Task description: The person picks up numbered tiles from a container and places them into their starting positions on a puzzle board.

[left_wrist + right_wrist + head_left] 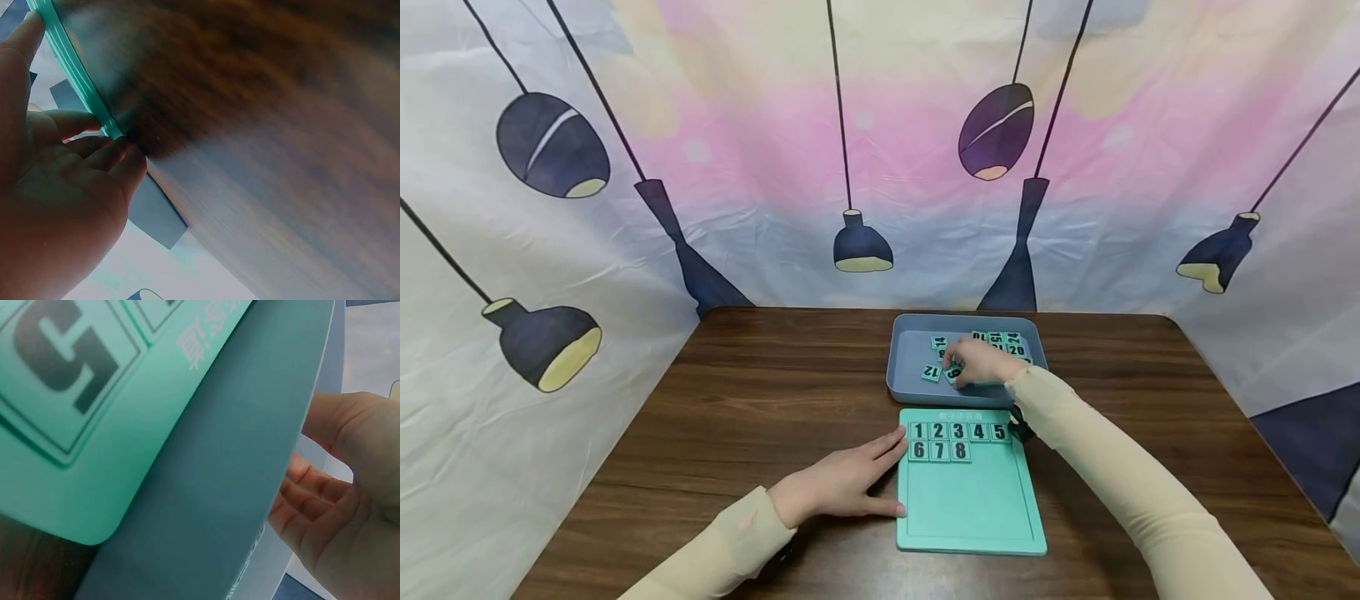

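Note:
A mint-green number board [966, 504] lies on the table with tiles 1 to 5 in its top row and 6, 7, 8 below. My left hand [846, 479] rests against the board's left edge, fingers straight and thumb lower down the same edge. Reaching into the blue-grey tray [908, 354], my right hand [981, 362] pinches a number tile [953, 372], which looks like a 9, between thumb and fingertips. Tile 12 [932, 372] lies just left of it. In the right wrist view, the tray wall [231, 456] hides those fingertips.
More number tiles [1015, 350] lie in the tray's right part, some behind the right hand, and tile 14 [939, 342] lies farther left. The tray stands directly behind the board on the dark wooden table [760, 400]. A cloth printed with lamps [865, 150] hangs behind the table.

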Motion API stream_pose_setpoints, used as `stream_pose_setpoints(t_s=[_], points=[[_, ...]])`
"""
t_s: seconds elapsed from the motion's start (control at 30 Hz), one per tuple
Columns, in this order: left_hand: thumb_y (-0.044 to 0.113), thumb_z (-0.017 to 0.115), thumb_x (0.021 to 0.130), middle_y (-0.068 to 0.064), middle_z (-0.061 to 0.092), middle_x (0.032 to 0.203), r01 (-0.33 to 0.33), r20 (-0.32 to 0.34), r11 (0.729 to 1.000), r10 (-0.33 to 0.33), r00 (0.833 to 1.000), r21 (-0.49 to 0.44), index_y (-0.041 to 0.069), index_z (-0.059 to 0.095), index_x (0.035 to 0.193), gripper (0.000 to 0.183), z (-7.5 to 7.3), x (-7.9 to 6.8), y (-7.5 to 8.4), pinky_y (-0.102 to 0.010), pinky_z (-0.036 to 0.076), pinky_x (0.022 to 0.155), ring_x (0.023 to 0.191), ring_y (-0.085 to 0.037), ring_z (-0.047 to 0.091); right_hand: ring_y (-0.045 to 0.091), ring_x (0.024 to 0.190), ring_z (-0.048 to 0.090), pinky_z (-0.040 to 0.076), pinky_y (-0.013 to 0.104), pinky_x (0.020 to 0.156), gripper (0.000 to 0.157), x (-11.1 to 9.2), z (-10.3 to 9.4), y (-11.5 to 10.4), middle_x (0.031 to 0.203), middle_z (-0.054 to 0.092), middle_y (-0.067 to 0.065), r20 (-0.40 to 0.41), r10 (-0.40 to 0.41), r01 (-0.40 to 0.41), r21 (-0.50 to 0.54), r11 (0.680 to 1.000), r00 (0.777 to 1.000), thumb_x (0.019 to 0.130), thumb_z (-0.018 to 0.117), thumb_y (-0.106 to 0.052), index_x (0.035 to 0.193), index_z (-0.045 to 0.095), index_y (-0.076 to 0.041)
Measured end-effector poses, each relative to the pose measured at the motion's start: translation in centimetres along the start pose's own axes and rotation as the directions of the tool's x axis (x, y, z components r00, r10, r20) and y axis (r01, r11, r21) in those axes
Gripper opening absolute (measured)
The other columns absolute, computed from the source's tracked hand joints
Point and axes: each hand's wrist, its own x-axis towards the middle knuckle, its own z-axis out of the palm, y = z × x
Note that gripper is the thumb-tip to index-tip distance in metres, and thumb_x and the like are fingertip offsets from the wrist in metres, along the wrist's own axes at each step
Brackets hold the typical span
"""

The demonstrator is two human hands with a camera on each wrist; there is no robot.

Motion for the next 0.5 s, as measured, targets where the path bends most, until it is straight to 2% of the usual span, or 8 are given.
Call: stream_pose_setpoints(t_s=[0.17,0.27,0.4,0.5], points=[[0.069,0.052,0.094,-0.006,0.015,0.168,0.001,0.001,1.000,-0.001,1.000,0.005,0.011,0.022,0.162,0.094,-0.02,0.06,-0.02,-0.038,0.041,0.110,0.148,-0.020,0.031,0.033,0.112,0.058,0.051,0.046,0.091,0.027,-0.26,-0.09,-0.08,0.121,0.058,0.014,-0.004,0.001,-0.001,0.019,1.000,1.000,0.089,0.080,-0.020,0.112,0.069,-0.010],[0.069,0.051,0.094,-0.005,0.015,0.168,0.002,0.003,1.000,-0.002,1.000,0.005,0.012,0.021,0.162,0.094,-0.04,0.05,-0.04,-0.038,0.041,0.110,0.148,-0.020,0.031,0.031,0.106,0.061,0.052,0.045,0.089,0.028,-0.13,0.08,-0.09,0.118,0.062,0.012,-0.027,0.004,-0.004,0.019,1.000,1.000,0.089,0.080,-0.023,0.111,0.069,-0.010],[0.068,0.052,0.094,-0.006,0.015,0.168,-0.002,0.002,1.000,0.002,1.000,0.006,0.011,0.022,0.162,0.094,-0.09,0.00,0.02,-0.037,0.040,0.110,0.148,-0.020,0.031,0.024,0.093,0.062,0.052,0.041,0.080,0.025,0.08,0.36,-0.20,0.110,0.066,0.010,-0.041,0.033,-0.032,0.023,0.999,0.999,0.089,0.080,-0.016,0.111,0.070,-0.010],[0.068,0.052,0.095,-0.006,0.016,0.168,-0.002,0.000,1.000,0.002,1.000,0.008,0.010,0.022,0.162,0.094,-0.14,-0.06,0.10,-0.037,0.040,0.110,0.148,-0.020,0.031,0.020,0.084,0.059,0.051,0.038,0.075,0.030,0.10,0.45,-0.31,0.102,0.065,0.008,-0.042,0.054,-0.053,0.037,0.998,0.998,0.088,0.079,-0.011,0.116,0.068,-0.006]])
